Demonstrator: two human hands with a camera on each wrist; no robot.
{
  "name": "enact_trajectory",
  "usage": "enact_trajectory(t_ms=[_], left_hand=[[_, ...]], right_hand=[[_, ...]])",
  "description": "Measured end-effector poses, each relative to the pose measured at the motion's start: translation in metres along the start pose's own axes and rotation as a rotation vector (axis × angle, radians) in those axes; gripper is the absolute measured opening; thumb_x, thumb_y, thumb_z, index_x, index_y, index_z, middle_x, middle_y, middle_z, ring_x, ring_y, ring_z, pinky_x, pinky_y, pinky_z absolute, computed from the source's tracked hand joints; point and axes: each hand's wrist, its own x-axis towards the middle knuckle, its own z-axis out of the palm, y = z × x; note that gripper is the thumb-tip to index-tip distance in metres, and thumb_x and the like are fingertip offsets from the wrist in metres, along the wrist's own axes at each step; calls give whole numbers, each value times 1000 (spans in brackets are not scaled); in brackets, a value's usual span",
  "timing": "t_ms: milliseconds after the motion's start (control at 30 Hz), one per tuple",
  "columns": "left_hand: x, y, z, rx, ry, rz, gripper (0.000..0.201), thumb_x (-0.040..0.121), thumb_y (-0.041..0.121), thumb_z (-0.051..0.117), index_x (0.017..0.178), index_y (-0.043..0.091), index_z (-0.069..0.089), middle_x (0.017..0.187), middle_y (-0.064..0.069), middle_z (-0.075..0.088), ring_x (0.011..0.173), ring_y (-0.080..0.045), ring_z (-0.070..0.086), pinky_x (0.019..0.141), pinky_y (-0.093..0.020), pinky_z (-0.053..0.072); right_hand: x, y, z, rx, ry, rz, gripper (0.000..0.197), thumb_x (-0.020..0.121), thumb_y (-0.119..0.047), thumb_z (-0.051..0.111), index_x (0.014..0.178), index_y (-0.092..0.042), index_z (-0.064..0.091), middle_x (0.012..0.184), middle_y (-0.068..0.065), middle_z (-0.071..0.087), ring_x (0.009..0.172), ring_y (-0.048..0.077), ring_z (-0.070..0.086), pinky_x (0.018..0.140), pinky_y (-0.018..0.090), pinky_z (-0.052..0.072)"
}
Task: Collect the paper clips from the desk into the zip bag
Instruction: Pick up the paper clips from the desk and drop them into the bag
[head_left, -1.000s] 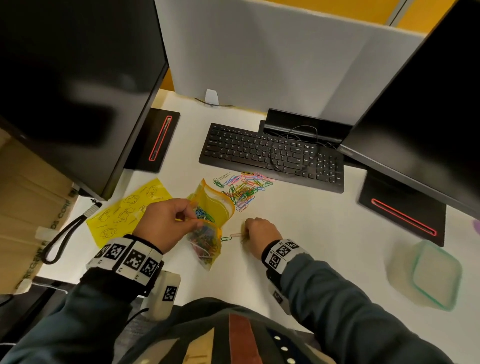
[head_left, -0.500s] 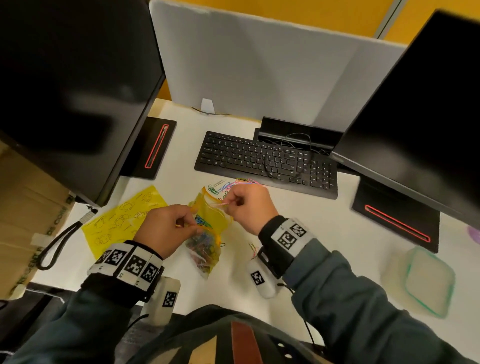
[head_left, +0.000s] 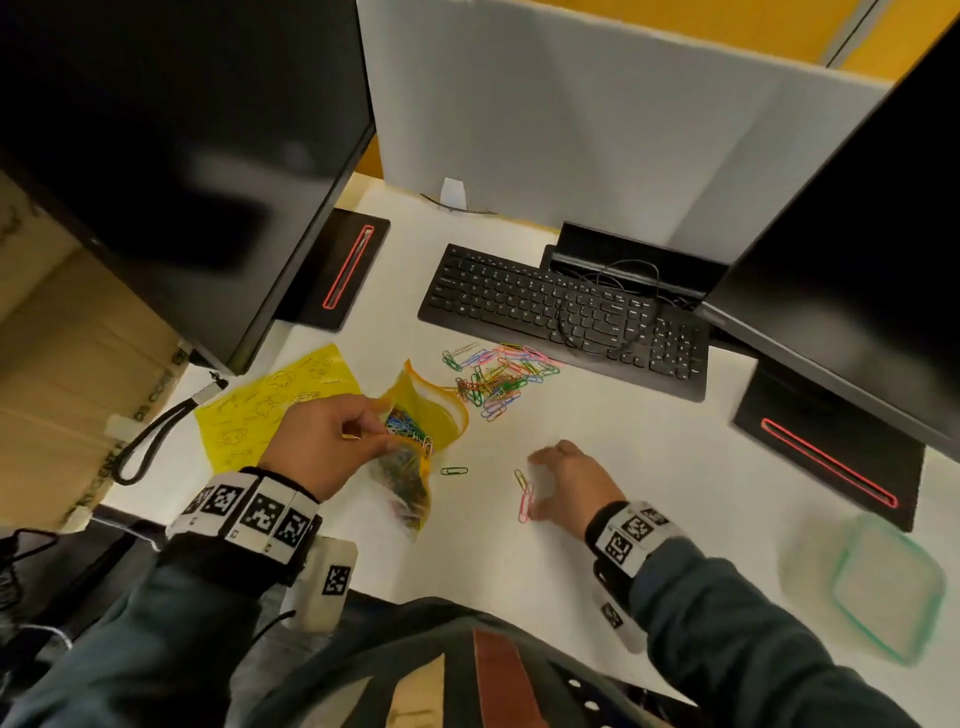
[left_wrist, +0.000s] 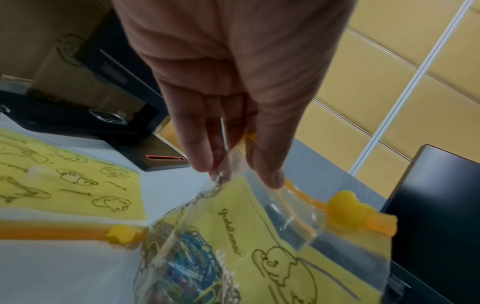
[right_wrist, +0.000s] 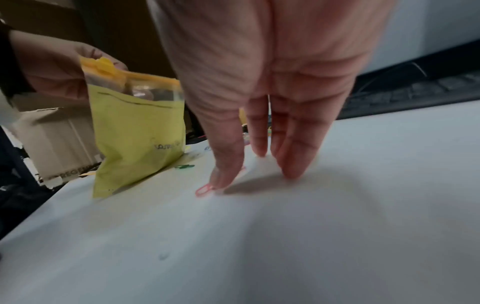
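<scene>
A left hand (head_left: 332, 441) pinches the zip bag (head_left: 415, 441) open above the table (head_left: 649, 467), while the right hand (head_left: 566, 480), fingers extended, presses on a pink paper clip (head_left: 524, 504). The flat clip could slide away; the main pile (head_left: 498, 376) waits near the keyboard (head_left: 561, 317).

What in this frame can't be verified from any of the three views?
- Clip count inside the zip bag: head and left wrist views show only a tangled mass.
- Whether the right hand has a grip on the pink paper clip: right wrist view is motion-blurred, a fingertip covers it.
- Contents of the lidded container: blurred, at the head view's edge.
- Bag's lower end: cut off in the left wrist view.
</scene>
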Motion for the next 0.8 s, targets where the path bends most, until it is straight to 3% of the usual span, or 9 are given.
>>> enact_trajectory(t_ms=[100, 167, 300, 433, 500, 567, 667, 733, 800], left_hand=[[2, -4, -2, 19, 34, -27, 17, 65, 14, 80, 60, 15, 64, 84, 9, 66, 68, 9, 59, 60, 1, 37], [4, -5, -3, 30, 49, -42, 16, 65, 14, 80, 62, 13, 65, 80, 7, 65, 70, 6, 59, 62, -5, 39], [5, -5, -2, 27, 61, -56, 14, 66, 13, 79, 65, 8, 66, 83, 2, 66, 74, 1, 58, 62, -5, 37], [5, -4, -3, 17, 54, -77, 15, 66, 15, 79, 65, 8, 65, 76, 8, 65, 75, 1, 57, 63, -8, 36], [5, -4, -4, 9, 57, -87, 15, 66, 15, 79, 64, 9, 65, 76, 12, 64, 76, 0, 58, 64, -10, 36], [5, -4, -5, 3, 64, -98, 15, 66, 14, 79, 65, 8, 66, 76, 13, 62, 73, 4, 57, 63, -6, 36], [4, -5, -6, 5, 58, -101, 14, 66, 13, 79, 66, 6, 66, 77, 20, 60, 66, 17, 55, 56, 5, 33], [5, -5, -6, 9, 54, -103, 14, 66, 14, 79, 65, 8, 66, 77, 21, 60, 66, 18, 55, 55, 6, 32], [6, -5, -6, 20, 55, -99, 15, 66, 14, 79, 66, 8, 66, 75, 19, 61, 68, 10, 57, 56, 4, 33]], right_hand=[[7, -6, 11, -23, 56, -57, 36, 73, -19, 73, 107, -12, 62, 113, 7, 54, 102, 30, 60, 88, 31, 49], [13, -11, 12, -31, 64, -66, 22, 77, -14, 67, 99, -10, 65, 107, 8, 56, 96, 30, 61, 84, 29, 47], [23, -17, 12, -52, 66, -100, 23, 83, -13, 61, 105, -7, 62, 109, 13, 58, 101, 32, 57, 85, 31, 44], [24, -12, 15, -166, 65, -136, 25, 93, -25, 49, 107, -6, 56, 111, 11, 51, 103, 30, 51, 79, 35, 44], [22, -7, 18, -194, 81, -155, 24, 95, -22, 43, 108, -5, 55, 113, 11, 50, 105, 29, 49, 77, 34, 43], [19, -1, 19, -122, 106, -149, 18, 95, -18, 42, 103, -6, 54, 109, 11, 55, 101, 27, 52, 74, 31, 40], [16, 13, 11, 152, 177, -32, 13, 87, -5, 41, 90, -14, 49, 90, 4, 63, 83, 27, 60, 71, 28, 43], [10, 23, 5, 203, 203, -18, 17, 88, -6, 41, 99, -18, 48, 85, 6, 66, 78, 28, 62, 73, 32, 50], [4, 27, 4, 123, 163, -58, 22, 93, -14, 45, 113, -20, 50, 90, 7, 69, 84, 27, 64, 80, 34, 51]])
